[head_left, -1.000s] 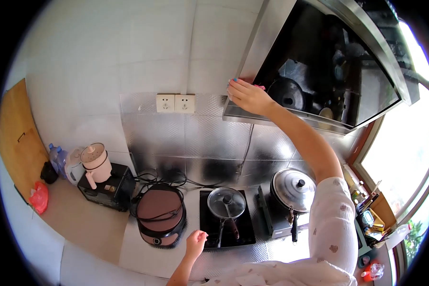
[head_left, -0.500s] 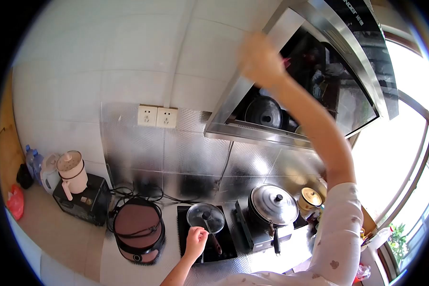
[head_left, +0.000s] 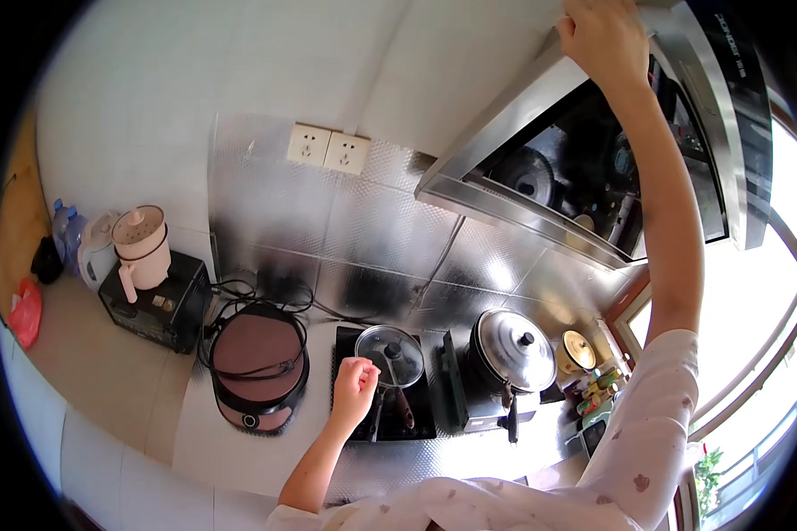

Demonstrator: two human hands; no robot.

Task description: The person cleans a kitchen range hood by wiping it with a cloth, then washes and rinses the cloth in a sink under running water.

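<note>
My right hand point(head_left: 604, 40) is raised to the upper edge of the steel range hood point(head_left: 513, 133). Its fingertips are cut off or hidden at the top of the view, so their grip does not show. Low over the counter hangs my left hand point(head_left: 354, 389), its fingers curled in with nothing visible in them. Just beyond it, a pan with a glass lid point(head_left: 390, 354) sits on a black cooktop point(head_left: 422, 416), its dark handle pointing toward me.
Right of the pan, a large lidded pot point(head_left: 515, 350) stands on a burner, with a yellow pot point(head_left: 577, 351) and bottles beyond. Leftward are a round brown electric griddle point(head_left: 257, 354) with its cord on top, and a pink kettle point(head_left: 142, 248) on a black box point(head_left: 173, 305).
My right hand has moved up and right to the hood's top edge. My left hand stays near the pan, slightly higher and left in view. The camera view has shifted.
</note>
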